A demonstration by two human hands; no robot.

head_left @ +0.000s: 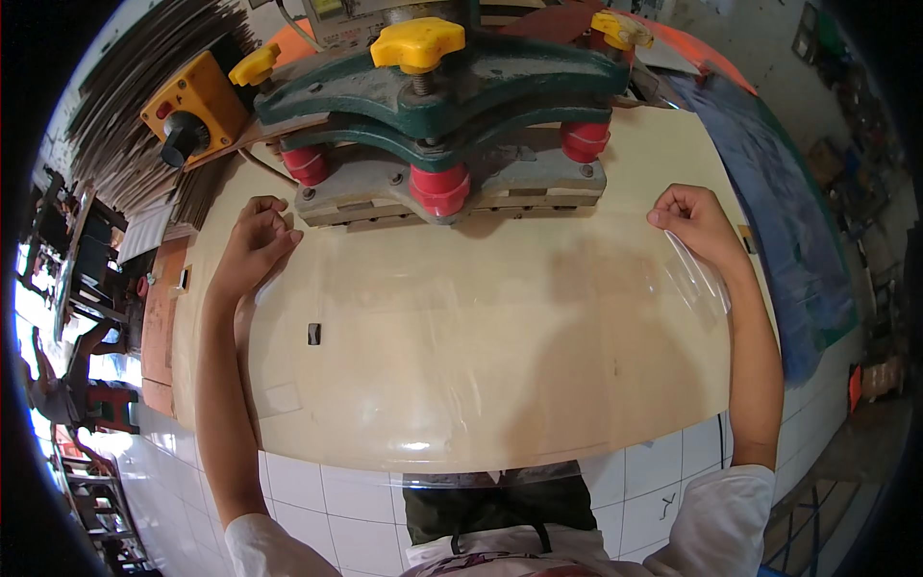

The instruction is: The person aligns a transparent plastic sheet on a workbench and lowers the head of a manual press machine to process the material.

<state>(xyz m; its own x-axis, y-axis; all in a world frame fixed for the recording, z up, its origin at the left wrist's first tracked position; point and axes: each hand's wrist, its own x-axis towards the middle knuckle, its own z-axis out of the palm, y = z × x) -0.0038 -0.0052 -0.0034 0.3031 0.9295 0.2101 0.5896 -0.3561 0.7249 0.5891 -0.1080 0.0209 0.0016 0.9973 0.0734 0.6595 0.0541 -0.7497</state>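
A clear plastic sheet (433,385) lies across the cream tabletop, its near edge hanging a little past the table's front. Fingers curled, my left hand (255,242) pinches its far left edge. At the far right corner my right hand (694,221) grips the same sheet, which bends upward there and catches the light. Between my hands and just beyond them stands a press with dark green curved bars (433,96), a grey metal head, yellow star knobs (417,46) and red cylinders (439,188). The sheet's far edge is hard to make out near the press.
A small black piece (313,334) sits on the left of the table. An orange control box (195,104) with a black knob stands at the far left, before stacked cardboard sheets (144,87). Blue sheeting (788,221) borders the right side. White floor tiles (356,490) show below.
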